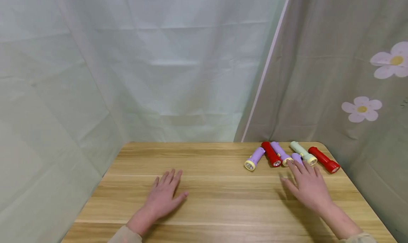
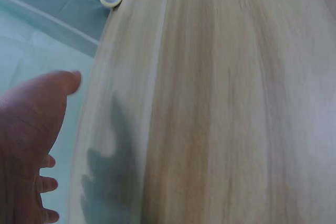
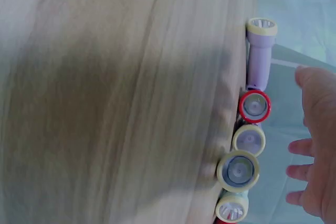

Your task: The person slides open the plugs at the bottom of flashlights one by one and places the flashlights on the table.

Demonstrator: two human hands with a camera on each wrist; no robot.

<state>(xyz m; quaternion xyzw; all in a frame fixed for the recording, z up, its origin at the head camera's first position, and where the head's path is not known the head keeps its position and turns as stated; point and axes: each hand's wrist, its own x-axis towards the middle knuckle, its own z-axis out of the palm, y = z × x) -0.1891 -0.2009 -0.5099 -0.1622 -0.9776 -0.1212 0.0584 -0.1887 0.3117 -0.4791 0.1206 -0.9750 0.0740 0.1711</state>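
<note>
Several small flashlights lie close together at the back right of the wooden table. Leftmost is a purple flashlight [image 1: 256, 156] with a yellow rim, its lens toward the front. A red flashlight [image 1: 270, 153] and another purple flashlight [image 1: 278, 150] are to its right. My right hand [image 1: 308, 188], fingers spread, hovers nearest a third purple flashlight [image 1: 296, 157] and partly hides it. Beyond it are a pale green flashlight [image 1: 299, 149] and a second red flashlight [image 1: 321, 158]. My left hand [image 1: 162, 197] is over the table's left side, fingers extended, holding nothing.
The wood-grain table [image 1: 223, 207] has a rounded far edge. A pale curtain [image 1: 197, 66] hangs behind it and at the left. A grey curtain [image 1: 309, 69] with flower prints stands close to the right edge, beside the flashlights.
</note>
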